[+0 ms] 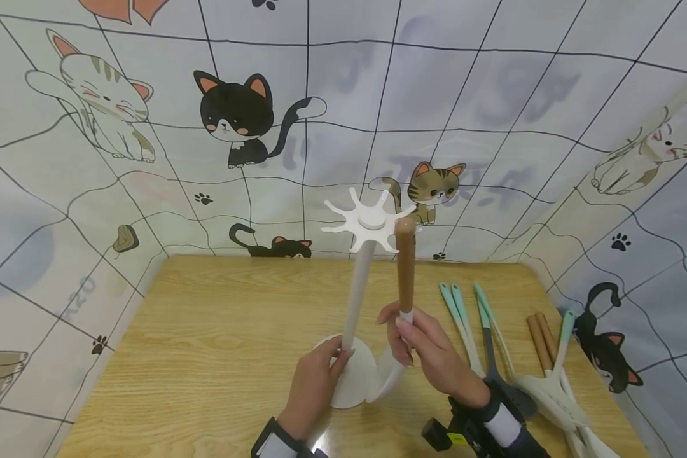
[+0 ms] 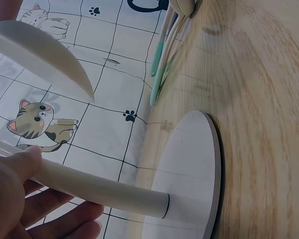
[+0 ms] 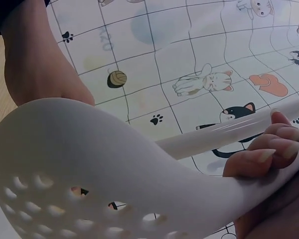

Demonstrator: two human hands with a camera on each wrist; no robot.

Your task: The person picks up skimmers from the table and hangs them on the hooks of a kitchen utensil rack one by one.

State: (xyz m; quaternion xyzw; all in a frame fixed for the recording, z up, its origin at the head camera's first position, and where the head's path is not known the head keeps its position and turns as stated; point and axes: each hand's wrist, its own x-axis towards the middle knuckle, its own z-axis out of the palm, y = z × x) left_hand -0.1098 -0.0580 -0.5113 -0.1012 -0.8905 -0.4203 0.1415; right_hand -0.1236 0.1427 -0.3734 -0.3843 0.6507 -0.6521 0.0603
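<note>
A white utensil stand point(image 1: 357, 299) rises from a round base point(image 1: 349, 389) on the table, with a ring of hooks point(image 1: 359, 224) at its top. Low on its pole, my left hand point(image 1: 313, 387) grips with thumb and fingers; the left wrist view shows this hand point(image 2: 10, 191) around the pole point(image 2: 109, 196). A white skimmer with a brown wood-look handle point(image 1: 405, 273) is in my right hand point(image 1: 435, 356), pinched near where handle meets white shank. It stands upright, handle up, beside the pole. Its perforated bowl point(image 3: 89, 154) hangs low, large in the right wrist view.
Right of the stand lie several utensils: turquoise-handled ones point(image 1: 457, 308), a dark grey one point(image 1: 495, 375), brown-handled ones point(image 1: 537, 340) and a white ladle-like head point(image 1: 549, 397). A cat-print cloth point(image 1: 343, 146) hangs behind the wooden table point(image 1: 206, 343).
</note>
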